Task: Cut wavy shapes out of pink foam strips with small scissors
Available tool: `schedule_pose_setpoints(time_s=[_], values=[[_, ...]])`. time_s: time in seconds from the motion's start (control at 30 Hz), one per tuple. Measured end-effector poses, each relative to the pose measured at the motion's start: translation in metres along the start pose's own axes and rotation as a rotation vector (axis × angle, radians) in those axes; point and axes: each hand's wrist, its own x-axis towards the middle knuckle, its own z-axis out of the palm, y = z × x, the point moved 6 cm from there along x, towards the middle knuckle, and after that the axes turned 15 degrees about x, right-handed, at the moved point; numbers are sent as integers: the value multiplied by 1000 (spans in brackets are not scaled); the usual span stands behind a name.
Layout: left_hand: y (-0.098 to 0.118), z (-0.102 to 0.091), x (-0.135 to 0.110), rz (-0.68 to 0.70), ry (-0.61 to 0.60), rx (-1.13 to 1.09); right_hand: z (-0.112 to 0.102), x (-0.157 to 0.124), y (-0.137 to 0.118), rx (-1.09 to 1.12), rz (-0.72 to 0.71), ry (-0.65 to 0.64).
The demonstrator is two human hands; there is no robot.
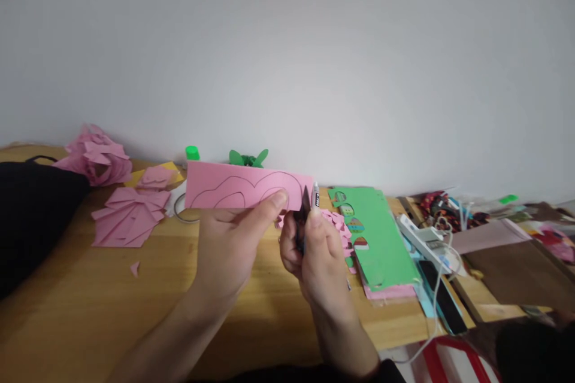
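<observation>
My left hand [233, 239] pinches a pink paper strip [233, 187] by its lower edge and holds it upright over the wooden table [90, 305]. Curved pencil outlines are drawn on the strip. My right hand [314, 251] is closed around dark-handled scissors [305, 206] at the strip's right end. A pen with a white barrel [315, 194] sticks up from the same hand beside the blades.
Pink paper cutouts [130, 215] and a crumpled pink pile [96, 155] lie at left beside a black bag [31, 215]. A green-capped glue stick [192, 154] stands at the back. Green paper with egg shapes [377, 239], a power strip [422, 236], cables and clutter fill the right.
</observation>
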Motion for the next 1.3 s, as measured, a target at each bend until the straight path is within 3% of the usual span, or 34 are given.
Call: schedule_pose_setpoints(time_s=[0.2, 0.57, 0.97, 1.3], values=[[-9, 5, -2, 29, -54, -113, -5, -3, 1, 3, 3, 36], [-5, 8, -6, 149, -23, -94, -8, -5, -2, -41, -35, 67], [-11, 9, -6, 42, -63, -92, -10, -7, -5, -158, -28, 121], [-11, 10, -6, 28, -83, -124, -10, -7, -7, -125, -30, 107]])
